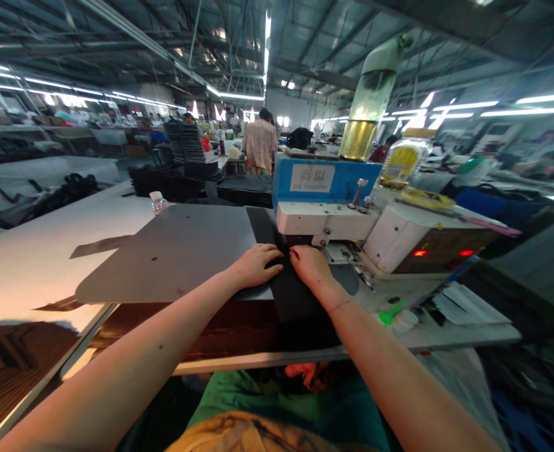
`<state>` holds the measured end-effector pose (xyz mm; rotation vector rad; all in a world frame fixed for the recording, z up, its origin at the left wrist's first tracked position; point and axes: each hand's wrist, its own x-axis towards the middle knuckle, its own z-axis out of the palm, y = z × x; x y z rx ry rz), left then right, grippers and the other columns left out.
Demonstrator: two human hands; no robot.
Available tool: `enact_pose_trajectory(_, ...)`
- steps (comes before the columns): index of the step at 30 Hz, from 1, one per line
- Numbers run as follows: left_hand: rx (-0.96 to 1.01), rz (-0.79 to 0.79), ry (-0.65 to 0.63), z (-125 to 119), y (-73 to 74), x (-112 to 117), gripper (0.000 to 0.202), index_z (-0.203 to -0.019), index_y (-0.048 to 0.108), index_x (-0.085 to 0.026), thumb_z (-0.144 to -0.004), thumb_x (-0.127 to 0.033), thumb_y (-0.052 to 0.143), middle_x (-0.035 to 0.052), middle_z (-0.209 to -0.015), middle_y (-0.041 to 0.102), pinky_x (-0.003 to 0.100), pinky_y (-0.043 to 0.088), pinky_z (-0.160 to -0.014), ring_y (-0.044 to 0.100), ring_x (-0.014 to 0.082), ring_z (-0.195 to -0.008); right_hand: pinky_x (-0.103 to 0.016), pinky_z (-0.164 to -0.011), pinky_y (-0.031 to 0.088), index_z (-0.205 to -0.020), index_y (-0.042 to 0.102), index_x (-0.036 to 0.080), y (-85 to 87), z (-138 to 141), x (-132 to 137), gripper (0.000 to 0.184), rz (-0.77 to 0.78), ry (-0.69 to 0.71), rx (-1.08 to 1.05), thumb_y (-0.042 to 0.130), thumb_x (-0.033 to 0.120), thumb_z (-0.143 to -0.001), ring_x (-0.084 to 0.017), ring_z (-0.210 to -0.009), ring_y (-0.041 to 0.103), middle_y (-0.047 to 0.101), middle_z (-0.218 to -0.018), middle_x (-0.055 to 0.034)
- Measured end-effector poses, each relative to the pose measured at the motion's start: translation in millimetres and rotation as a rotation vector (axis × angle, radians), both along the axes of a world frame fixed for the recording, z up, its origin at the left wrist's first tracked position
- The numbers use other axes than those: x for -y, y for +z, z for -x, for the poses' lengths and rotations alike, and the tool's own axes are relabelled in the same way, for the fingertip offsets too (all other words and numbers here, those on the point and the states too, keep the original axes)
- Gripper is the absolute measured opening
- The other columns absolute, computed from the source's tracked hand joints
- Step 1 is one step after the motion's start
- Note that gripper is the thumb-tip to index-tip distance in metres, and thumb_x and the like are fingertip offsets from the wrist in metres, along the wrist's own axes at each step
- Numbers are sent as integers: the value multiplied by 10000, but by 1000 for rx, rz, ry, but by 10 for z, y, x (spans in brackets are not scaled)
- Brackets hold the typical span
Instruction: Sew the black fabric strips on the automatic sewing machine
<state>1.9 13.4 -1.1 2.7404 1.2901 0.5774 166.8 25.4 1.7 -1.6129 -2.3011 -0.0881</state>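
Note:
A wide black strip of fabric runs over a grey sheet panel and hangs toward the table's front edge. Beside the needle area of the white and blue sewing machine, my left hand lies on the panel, its fingertips closed at the strip. My right hand is just across from it, fingers curled and pinching the strip close to the machine's clamp plate. The fingertips of both hands nearly meet. What lies under them is partly hidden.
A green-handled tool and papers lie on the right. An oil reservoir and a clear jar stand on the machine. Stacked black pieces and a small bottle are behind the panel. A person stands farther back.

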Motion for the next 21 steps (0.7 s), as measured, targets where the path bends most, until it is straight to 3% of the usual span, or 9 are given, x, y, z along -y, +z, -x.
enact_pose_trajectory(11,-26,79,-9,5,72,-32,364,-1101,561,-167,-803,-364,493,98,-1160,513,343,356,-952,467,222,-1079,-256,-650,408,-845,628,169,-20,6,-23,242,-31,2,37,394,229,-846,-183,-776,611,671,-859,-81)
enact_pose_trajectory(21,-77,50,55,56,66,-276,324,-1070,579,-172,-779,-192,439,75,-1101,537,316,360,-946,490,197,-1032,-273,-649,421,-871,612,159,35,46,-21,259,-3,-30,75,364,233,-858,-198,-760,613,663,-855,-100)
